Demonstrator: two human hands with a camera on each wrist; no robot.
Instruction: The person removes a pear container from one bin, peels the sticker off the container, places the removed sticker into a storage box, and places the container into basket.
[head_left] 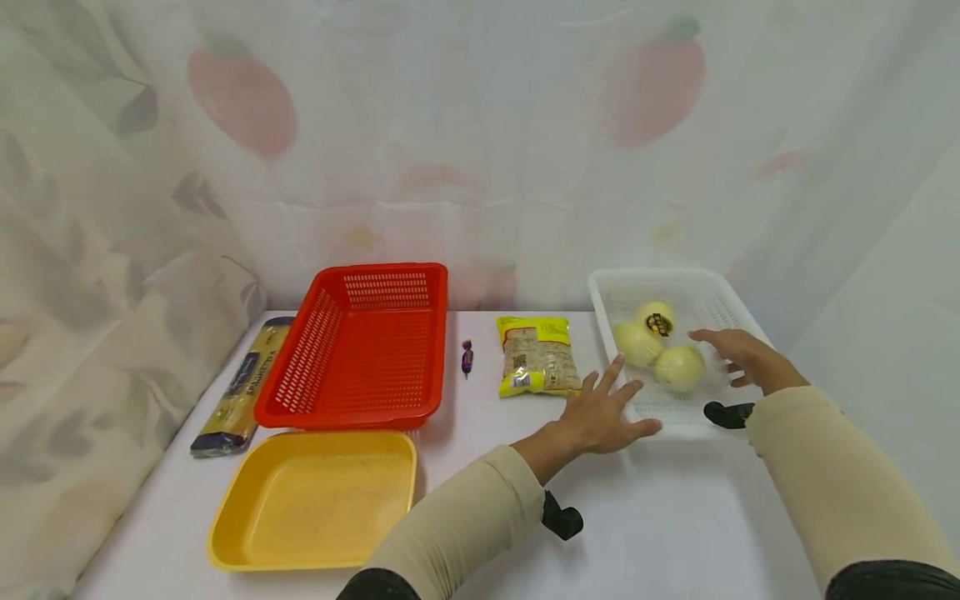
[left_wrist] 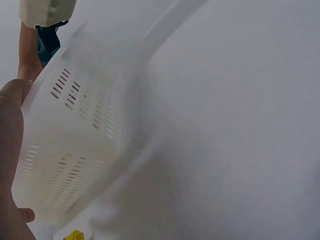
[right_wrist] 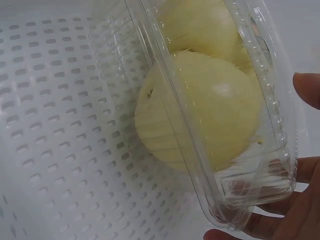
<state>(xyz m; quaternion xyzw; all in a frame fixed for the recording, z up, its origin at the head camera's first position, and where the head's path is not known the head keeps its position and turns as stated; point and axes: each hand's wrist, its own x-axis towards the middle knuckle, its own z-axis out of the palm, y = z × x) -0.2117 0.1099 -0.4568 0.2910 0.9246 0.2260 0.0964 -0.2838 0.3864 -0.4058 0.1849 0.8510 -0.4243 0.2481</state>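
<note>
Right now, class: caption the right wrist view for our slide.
Right hand at clear container of pale yellow fruit in white basket.

Room to pass lies over the surface [head_left: 675, 517] before the white basket [head_left: 660, 273]. Its walls [left_wrist: 45, 120] block sideways reach.

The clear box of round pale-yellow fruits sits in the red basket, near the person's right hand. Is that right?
No: the head view shows the clear box of round pale-yellow fruits in the white basket, not the red basket. It is indeed near the person's right hand.
</note>
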